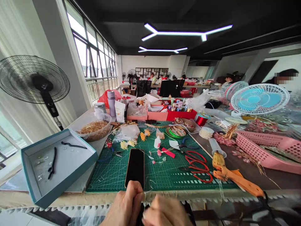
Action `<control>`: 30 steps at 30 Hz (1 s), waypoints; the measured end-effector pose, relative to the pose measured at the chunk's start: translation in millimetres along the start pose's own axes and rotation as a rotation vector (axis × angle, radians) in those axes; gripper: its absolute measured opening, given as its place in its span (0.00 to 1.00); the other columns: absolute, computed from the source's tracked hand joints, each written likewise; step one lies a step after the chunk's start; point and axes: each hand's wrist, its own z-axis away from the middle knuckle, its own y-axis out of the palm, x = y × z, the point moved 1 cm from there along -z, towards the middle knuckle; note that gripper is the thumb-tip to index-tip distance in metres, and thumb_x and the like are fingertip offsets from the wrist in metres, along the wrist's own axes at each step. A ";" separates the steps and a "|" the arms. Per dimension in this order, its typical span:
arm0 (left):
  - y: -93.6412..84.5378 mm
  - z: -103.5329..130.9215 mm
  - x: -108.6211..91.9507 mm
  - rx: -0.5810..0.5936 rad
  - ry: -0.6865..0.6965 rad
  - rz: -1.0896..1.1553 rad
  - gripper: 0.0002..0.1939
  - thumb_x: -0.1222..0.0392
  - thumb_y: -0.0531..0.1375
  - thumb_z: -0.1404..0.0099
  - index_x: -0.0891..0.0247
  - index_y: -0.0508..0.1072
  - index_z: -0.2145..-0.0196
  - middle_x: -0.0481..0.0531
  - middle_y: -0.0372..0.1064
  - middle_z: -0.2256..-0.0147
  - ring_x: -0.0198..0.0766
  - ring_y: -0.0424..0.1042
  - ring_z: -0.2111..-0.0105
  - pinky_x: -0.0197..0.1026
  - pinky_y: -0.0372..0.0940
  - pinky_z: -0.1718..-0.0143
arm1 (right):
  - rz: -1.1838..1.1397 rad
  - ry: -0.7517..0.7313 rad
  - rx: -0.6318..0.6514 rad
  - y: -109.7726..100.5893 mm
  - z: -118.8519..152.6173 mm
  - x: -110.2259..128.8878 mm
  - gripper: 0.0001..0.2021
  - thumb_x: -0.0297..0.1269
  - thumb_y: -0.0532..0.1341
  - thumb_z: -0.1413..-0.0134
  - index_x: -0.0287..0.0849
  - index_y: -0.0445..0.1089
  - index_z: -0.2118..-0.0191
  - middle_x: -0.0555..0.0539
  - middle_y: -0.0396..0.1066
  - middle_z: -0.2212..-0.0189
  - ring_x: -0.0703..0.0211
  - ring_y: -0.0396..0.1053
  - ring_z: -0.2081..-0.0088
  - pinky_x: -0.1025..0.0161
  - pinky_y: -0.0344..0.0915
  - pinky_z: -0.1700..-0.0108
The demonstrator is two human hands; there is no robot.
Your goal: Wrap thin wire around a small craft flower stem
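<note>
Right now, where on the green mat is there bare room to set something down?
Bare mat lies left of the phone, and between the phone and red scissors. The far end, around the yellow flowers and glue bottle, is crowded.

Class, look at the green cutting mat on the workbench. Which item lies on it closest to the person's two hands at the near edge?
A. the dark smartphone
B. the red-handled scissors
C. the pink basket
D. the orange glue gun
A: the dark smartphone lies face up on the green cutting mat, its near end just above the left hand and right hand.
</note>
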 end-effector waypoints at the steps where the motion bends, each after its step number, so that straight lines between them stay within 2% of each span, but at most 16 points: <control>1: -1.4 -0.4 -4.1 0.040 0.011 -0.014 0.10 0.61 0.42 0.30 0.56 0.59 0.67 0.45 0.66 0.76 0.34 0.65 0.80 0.34 0.59 0.77 | 0.000 -0.032 0.030 -8.1 -10.0 -1.6 0.10 0.31 0.50 0.36 0.43 0.67 0.66 0.51 0.67 0.77 0.63 0.64 0.75 0.67 0.58 0.75; 2: -3.8 -1.4 -9.0 0.071 0.021 -0.038 0.09 0.61 0.44 0.30 0.56 0.61 0.66 0.46 0.68 0.74 0.34 0.67 0.77 0.34 0.60 0.74 | -0.044 0.023 0.110 -14.7 -20.7 -6.1 0.09 0.32 0.52 0.35 0.43 0.68 0.65 0.50 0.69 0.74 0.62 0.65 0.72 0.67 0.60 0.71; 4: -8.9 -4.4 -17.3 0.088 0.045 -0.059 0.08 0.59 0.45 0.30 0.55 0.61 0.66 0.44 0.68 0.73 0.34 0.66 0.76 0.33 0.61 0.72 | -0.332 0.262 0.135 -18.0 -33.2 -17.7 0.12 0.43 0.58 0.39 0.42 0.65 0.71 0.53 0.65 0.77 0.66 0.61 0.77 0.70 0.58 0.75; 7: -10.1 -8.1 -16.1 0.057 0.016 0.006 0.09 0.58 0.44 0.30 0.55 0.58 0.68 0.41 0.62 0.77 0.32 0.60 0.81 0.33 0.56 0.78 | -0.458 0.516 0.080 5.7 -14.6 -21.3 0.16 0.47 0.54 0.37 0.43 0.59 0.74 0.56 0.58 0.80 0.68 0.57 0.79 0.71 0.55 0.78; 9: -6.1 -8.3 -8.3 0.051 -0.055 0.023 0.10 0.59 0.42 0.30 0.55 0.56 0.69 0.42 0.62 0.77 0.32 0.61 0.82 0.33 0.55 0.79 | -0.284 0.389 0.011 19.4 5.2 -13.3 0.15 0.38 0.50 0.34 0.43 0.57 0.74 0.57 0.57 0.82 0.69 0.53 0.82 0.71 0.50 0.81; 11: -2.7 -7.2 -3.2 0.072 -0.074 0.016 0.10 0.59 0.40 0.30 0.55 0.56 0.68 0.43 0.61 0.77 0.34 0.62 0.81 0.35 0.56 0.79 | -0.038 0.079 -0.117 14.6 9.0 -4.7 0.13 0.33 0.50 0.35 0.42 0.60 0.73 0.55 0.60 0.81 0.68 0.54 0.81 0.69 0.49 0.81; 12: -2.3 -6.7 -3.1 0.097 -0.060 0.010 0.10 0.59 0.40 0.30 0.56 0.56 0.68 0.43 0.61 0.77 0.34 0.62 0.81 0.35 0.56 0.78 | 0.043 -0.061 -0.128 6.4 3.0 -3.3 0.12 0.32 0.50 0.35 0.42 0.62 0.71 0.54 0.62 0.80 0.67 0.57 0.80 0.67 0.49 0.79; 13: -2.9 -6.4 -4.6 0.128 -0.039 0.003 0.11 0.58 0.40 0.29 0.56 0.57 0.67 0.44 0.62 0.76 0.34 0.63 0.80 0.35 0.56 0.77 | 0.063 -0.065 -0.023 -2.5 -6.7 -6.1 0.10 0.32 0.51 0.35 0.41 0.65 0.68 0.51 0.65 0.77 0.64 0.61 0.76 0.66 0.53 0.75; 15: -6.1 -7.1 -9.7 0.171 -0.008 -0.019 0.10 0.57 0.42 0.29 0.56 0.59 0.67 0.44 0.64 0.74 0.34 0.64 0.78 0.35 0.57 0.75 | -0.202 0.111 0.124 -16.6 -25.5 -18.3 0.10 0.38 0.55 0.36 0.41 0.67 0.68 0.51 0.66 0.75 0.66 0.62 0.75 0.68 0.57 0.73; 16: -7.8 -7.7 -11.9 0.172 -0.011 -0.025 0.10 0.57 0.43 0.29 0.56 0.59 0.67 0.45 0.65 0.73 0.34 0.64 0.77 0.35 0.58 0.74 | -0.335 0.272 0.109 -18.2 -29.4 -24.6 0.13 0.44 0.58 0.39 0.42 0.65 0.71 0.53 0.64 0.77 0.67 0.59 0.77 0.70 0.55 0.76; 19: -8.3 -8.9 -11.8 0.095 -0.062 0.025 0.10 0.56 0.44 0.30 0.56 0.60 0.67 0.46 0.66 0.73 0.33 0.64 0.77 0.34 0.59 0.75 | -0.543 0.586 0.085 2.7 -9.9 -27.3 0.17 0.49 0.54 0.39 0.43 0.59 0.73 0.56 0.58 0.81 0.67 0.57 0.79 0.70 0.56 0.77; 20: -6.6 -8.8 -9.6 0.064 -0.084 0.049 0.09 0.56 0.44 0.30 0.57 0.60 0.67 0.47 0.66 0.73 0.33 0.65 0.77 0.34 0.59 0.75 | -0.502 0.576 0.089 11.8 1.8 -22.9 0.17 0.47 0.51 0.36 0.43 0.58 0.73 0.55 0.58 0.81 0.66 0.58 0.79 0.70 0.56 0.77; 22: -2.5 -7.9 -4.8 0.034 -0.125 0.067 0.10 0.56 0.43 0.30 0.57 0.59 0.67 0.46 0.64 0.73 0.33 0.63 0.78 0.34 0.58 0.76 | -0.314 0.356 0.066 19.7 17.5 -11.6 0.14 0.41 0.48 0.34 0.43 0.61 0.70 0.54 0.62 0.80 0.66 0.61 0.79 0.70 0.56 0.78; 25: -1.1 -6.4 -2.9 0.113 -0.113 0.062 0.11 0.56 0.42 0.29 0.57 0.59 0.68 0.44 0.61 0.76 0.33 0.60 0.79 0.34 0.56 0.76 | -0.142 0.100 0.044 1.9 2.3 -7.2 0.13 0.37 0.49 0.34 0.43 0.66 0.68 0.51 0.66 0.77 0.64 0.63 0.76 0.67 0.57 0.74; 27: -4.3 -6.5 -4.5 0.160 -0.069 0.052 0.10 0.57 0.44 0.30 0.56 0.61 0.67 0.43 0.62 0.75 0.33 0.60 0.78 0.34 0.55 0.75 | -0.210 0.155 0.137 -11.6 -20.5 -17.2 0.13 0.41 0.53 0.35 0.43 0.67 0.68 0.50 0.67 0.74 0.64 0.64 0.73 0.67 0.60 0.69; 30: -7.6 -7.3 -2.9 0.088 -0.041 0.102 0.10 0.56 0.45 0.29 0.56 0.60 0.68 0.42 0.59 0.76 0.32 0.57 0.79 0.33 0.54 0.77 | -0.453 0.479 0.102 -2.4 -27.6 -28.0 0.18 0.51 0.59 0.42 0.42 0.63 0.74 0.56 0.60 0.81 0.68 0.56 0.80 0.71 0.55 0.79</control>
